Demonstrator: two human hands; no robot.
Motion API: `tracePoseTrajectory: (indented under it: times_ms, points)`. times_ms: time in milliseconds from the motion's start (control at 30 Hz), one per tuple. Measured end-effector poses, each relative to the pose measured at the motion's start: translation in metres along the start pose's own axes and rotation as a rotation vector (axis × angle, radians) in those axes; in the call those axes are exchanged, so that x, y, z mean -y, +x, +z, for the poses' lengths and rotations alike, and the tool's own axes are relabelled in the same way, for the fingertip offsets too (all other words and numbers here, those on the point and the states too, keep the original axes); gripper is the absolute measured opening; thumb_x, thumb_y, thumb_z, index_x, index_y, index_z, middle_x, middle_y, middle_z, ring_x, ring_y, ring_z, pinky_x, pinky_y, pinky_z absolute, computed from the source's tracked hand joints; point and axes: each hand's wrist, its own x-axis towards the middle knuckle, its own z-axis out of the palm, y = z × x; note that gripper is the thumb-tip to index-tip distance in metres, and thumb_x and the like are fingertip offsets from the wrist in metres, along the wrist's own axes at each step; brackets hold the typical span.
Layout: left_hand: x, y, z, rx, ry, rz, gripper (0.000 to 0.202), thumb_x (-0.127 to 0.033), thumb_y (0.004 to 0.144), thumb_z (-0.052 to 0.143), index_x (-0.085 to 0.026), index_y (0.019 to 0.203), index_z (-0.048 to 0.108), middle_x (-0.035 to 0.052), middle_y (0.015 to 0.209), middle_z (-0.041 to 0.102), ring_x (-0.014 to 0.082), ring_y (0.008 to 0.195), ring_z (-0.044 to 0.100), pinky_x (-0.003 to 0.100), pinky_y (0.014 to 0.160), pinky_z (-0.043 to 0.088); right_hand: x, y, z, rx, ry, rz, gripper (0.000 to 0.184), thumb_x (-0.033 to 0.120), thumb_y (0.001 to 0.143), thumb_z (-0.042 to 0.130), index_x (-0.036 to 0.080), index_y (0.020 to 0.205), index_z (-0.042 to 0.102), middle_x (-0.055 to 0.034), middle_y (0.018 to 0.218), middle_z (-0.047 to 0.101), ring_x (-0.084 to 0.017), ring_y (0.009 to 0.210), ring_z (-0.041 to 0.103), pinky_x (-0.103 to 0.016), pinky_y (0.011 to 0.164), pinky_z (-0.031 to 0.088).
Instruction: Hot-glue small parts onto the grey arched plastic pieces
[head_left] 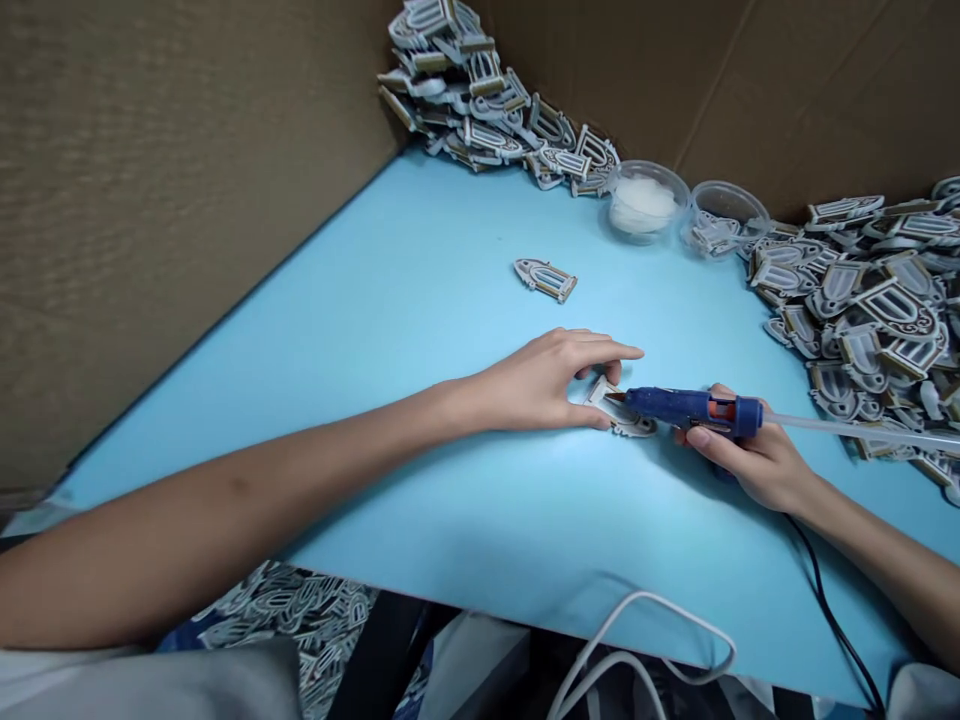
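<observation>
A blue hot glue gun (675, 408) is gripped in my right hand (757, 465), with a long clear glue stick (840, 428) sticking out of its back. Its nozzle points left, over a small white arched window piece (634, 425) on the blue tabletop. The thumb and bent fingers of my left hand (562, 375) hold this piece by its edges, while the index finger stretches out above it. The gun partly covers the piece. Farther back lies a second arched window piece (546, 279), apart from both hands.
Piles of similar pieces stand at the back (480, 100) and on the right (885, 310). Between them sit a clear tub (649, 203) with white contents and another tub (721, 220) with pieces. Cardboard walls (187, 150) border the table. A black cord (825, 600) and white cable (637, 600) are near the front.
</observation>
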Motion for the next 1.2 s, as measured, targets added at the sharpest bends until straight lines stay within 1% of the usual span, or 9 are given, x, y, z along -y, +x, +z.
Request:
tracePoseTrajectory:
  times_ms: [100,233,400,600,833,1000,1200]
  points:
    - [0.0003,0.0002,0.0001,-0.018,-0.037,-0.018,0.068,-0.024,0.084,0.084,-0.015,0.146,0.059,0.008,0.118,0.075,0.0192,0.107,0.068,0.034,0.102,0.049,0.0007,0.0015,0.0011,-0.002,-0.023,-0.012,0.052,0.057,0.105,0.053,0.019,0.074,0.069,-0.0044,0.069,0.06,-0.018,0.064,0.051,-0.033,0.06,0.04]
    - [-0.0002,0.0004,-0.0001,-0.029,-0.05,-0.032,0.069,-0.023,0.082,0.086,-0.016,0.145,0.06,0.0073,0.118,0.076,0.019,0.108,0.069,0.034,0.104,0.049,0.0014,0.0003,0.0015,-0.002,-0.047,0.001,0.053,0.058,0.105,0.052,0.019,0.076,0.07,-0.0047,0.069,0.059,-0.019,0.065,0.051,-0.034,0.06,0.04]
    - [-0.0003,0.0007,-0.0003,-0.032,-0.057,-0.031,0.069,-0.023,0.08,0.088,-0.015,0.144,0.062,0.0073,0.116,0.077,0.0187,0.107,0.069,0.033,0.102,0.049,0.0015,0.0,0.0007,0.01,-0.072,0.016,0.057,0.061,0.105,0.049,0.018,0.076,0.071,-0.005,0.07,0.059,-0.019,0.066,0.052,-0.034,0.059,0.04]
    - [-0.0006,0.0007,-0.0004,-0.035,-0.063,-0.022,0.067,-0.023,0.08,0.088,-0.015,0.142,0.063,0.0068,0.115,0.078,0.0182,0.105,0.07,0.031,0.098,0.05,0.0022,0.0011,0.0015,0.009,-0.086,0.011,0.055,0.061,0.106,0.049,0.019,0.079,0.072,-0.0044,0.07,0.058,-0.02,0.067,0.054,-0.034,0.061,0.04]
    - [-0.0008,0.0007,-0.0005,-0.034,-0.063,-0.025,0.066,-0.024,0.081,0.088,-0.017,0.141,0.064,0.0067,0.115,0.078,0.018,0.103,0.07,0.03,0.092,0.05,0.0061,0.0021,0.001,0.018,-0.09,0.058,0.055,0.06,0.106,0.048,0.02,0.07,0.063,-0.0028,0.066,0.055,-0.019,0.066,0.053,-0.033,0.059,0.039]
    - [-0.001,0.0005,-0.0004,-0.037,-0.063,-0.026,0.066,-0.023,0.08,0.088,-0.015,0.141,0.064,0.0071,0.115,0.078,0.0176,0.102,0.069,0.029,0.09,0.049,0.0061,0.0026,0.0017,0.016,-0.1,0.067,0.058,0.063,0.105,0.047,0.02,0.068,0.061,-0.0029,0.065,0.055,-0.019,0.065,0.053,-0.032,0.058,0.039]
    - [-0.0012,0.0006,-0.0004,-0.039,-0.06,-0.016,0.065,-0.024,0.081,0.087,-0.016,0.141,0.065,0.0074,0.114,0.078,0.0177,0.101,0.07,0.029,0.089,0.05,0.0092,0.0027,0.0007,0.027,-0.104,0.102,0.059,0.064,0.104,0.047,0.021,0.066,0.06,-0.0032,0.063,0.055,-0.019,0.066,0.053,-0.032,0.057,0.039]
